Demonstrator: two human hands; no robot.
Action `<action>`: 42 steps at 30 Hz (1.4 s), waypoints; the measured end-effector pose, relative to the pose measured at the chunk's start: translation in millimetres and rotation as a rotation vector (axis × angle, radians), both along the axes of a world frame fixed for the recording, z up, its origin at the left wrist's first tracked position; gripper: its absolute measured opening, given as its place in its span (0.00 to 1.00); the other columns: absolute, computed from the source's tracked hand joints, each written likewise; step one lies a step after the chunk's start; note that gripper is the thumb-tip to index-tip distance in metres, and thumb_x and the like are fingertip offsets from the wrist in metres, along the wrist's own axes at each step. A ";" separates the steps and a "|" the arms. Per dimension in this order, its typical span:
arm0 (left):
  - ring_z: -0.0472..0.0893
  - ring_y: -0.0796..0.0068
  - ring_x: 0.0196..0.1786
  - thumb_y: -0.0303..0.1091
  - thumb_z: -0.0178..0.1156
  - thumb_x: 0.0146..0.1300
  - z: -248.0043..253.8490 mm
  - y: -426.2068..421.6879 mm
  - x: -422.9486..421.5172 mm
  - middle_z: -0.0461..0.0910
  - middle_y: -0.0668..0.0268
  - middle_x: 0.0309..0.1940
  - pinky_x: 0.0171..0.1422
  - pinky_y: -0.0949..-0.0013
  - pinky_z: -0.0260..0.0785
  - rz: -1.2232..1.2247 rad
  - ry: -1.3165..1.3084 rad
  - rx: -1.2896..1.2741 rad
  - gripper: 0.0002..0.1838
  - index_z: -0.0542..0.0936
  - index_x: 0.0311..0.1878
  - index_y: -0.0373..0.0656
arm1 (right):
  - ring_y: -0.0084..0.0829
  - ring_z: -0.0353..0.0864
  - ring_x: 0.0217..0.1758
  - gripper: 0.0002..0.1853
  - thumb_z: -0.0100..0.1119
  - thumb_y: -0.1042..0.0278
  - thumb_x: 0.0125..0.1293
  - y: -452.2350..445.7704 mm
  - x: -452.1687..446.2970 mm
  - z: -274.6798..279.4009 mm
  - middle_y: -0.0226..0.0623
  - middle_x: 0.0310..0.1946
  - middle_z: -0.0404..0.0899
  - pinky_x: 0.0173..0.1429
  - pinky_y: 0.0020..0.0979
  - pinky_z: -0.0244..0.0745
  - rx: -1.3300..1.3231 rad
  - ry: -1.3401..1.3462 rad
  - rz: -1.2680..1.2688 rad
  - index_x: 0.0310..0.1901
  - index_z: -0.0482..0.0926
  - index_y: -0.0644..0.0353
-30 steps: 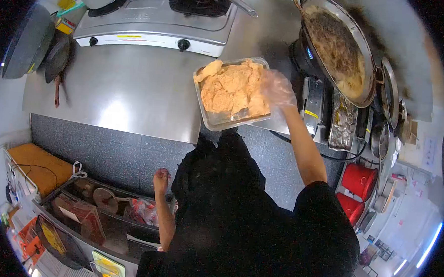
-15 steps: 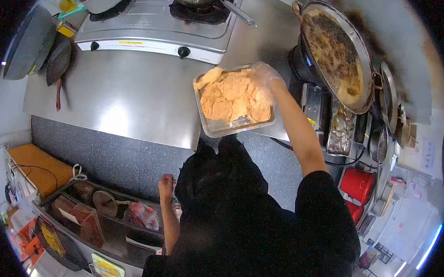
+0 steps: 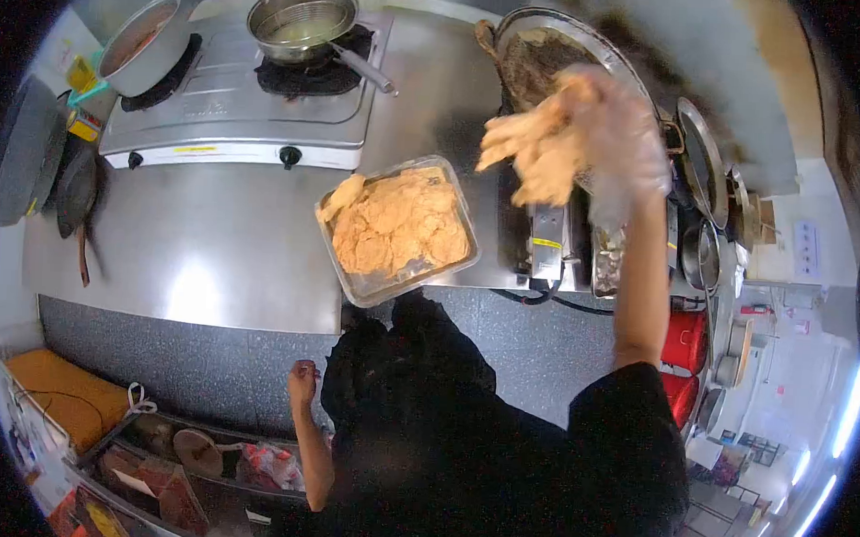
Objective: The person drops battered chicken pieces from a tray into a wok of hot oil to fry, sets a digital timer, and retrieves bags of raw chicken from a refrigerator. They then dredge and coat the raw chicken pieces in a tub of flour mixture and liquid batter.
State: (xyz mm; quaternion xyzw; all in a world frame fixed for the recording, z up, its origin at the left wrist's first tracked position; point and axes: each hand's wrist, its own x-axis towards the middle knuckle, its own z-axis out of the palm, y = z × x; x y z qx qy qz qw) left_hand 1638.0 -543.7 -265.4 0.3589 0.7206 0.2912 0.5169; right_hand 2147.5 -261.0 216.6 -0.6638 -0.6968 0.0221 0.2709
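We list one stainless-steel surface [image 3: 250,217], carrying: one two-burner gas stove [image 3: 216,115], toward the rear; one rectangular tray [image 3: 379,287] of orange coated pieces [image 3: 399,214], at the front edge, near the stove's right corner.

The right hand [image 3: 632,138], in a clear glove, grips a limp, coated piece of food [image 3: 541,149]; the piece hangs to the left of its blurred fingers; behind these fingers, partly hidden, stands a wok [image 3: 593,45]; left of the fingers and nearer the body, a tray [image 3: 371,290] holds more coated pieces [image 3: 403,219]; farther left of the fingers sits a stove [image 3: 235,116] bearing a pot [image 3: 166,60] and a metal pan [image 3: 362,69]; the left hand [image 3: 302,383] hangs beside the body, well apart from the right fingers, its own fingers bent.
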 end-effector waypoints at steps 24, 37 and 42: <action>0.80 0.73 0.30 0.40 0.57 0.63 15.8 -76.5 27.6 0.79 0.62 0.22 0.36 0.69 0.70 0.188 0.157 -0.061 0.14 0.78 0.35 0.37 | 0.40 0.80 0.51 0.15 0.51 0.59 0.64 225.2 153.6 -56.1 0.44 0.47 0.80 0.54 0.38 0.74 0.020 -0.591 -0.373 0.45 0.80 0.57; 0.78 0.76 0.26 0.38 0.55 0.62 -5.4 -108.4 2.6 0.79 0.66 0.23 0.32 0.72 0.70 0.296 -0.065 0.010 0.11 0.79 0.36 0.39 | 0.44 0.77 0.54 0.26 0.48 0.48 0.63 72.1 -126.8 -300.2 0.47 0.49 0.79 0.61 0.36 0.67 -0.527 -0.087 0.238 0.54 0.74 0.62; 0.75 0.80 0.25 0.38 0.54 0.62 -22.5 -140.6 -7.0 0.78 0.69 0.23 0.30 0.73 0.67 0.342 -0.074 0.055 0.12 0.80 0.33 0.39 | 0.43 0.78 0.52 0.24 0.46 0.48 0.61 47.4 -147.5 -266.0 0.47 0.48 0.79 0.56 0.39 0.70 -0.764 -0.003 0.057 0.41 0.80 0.62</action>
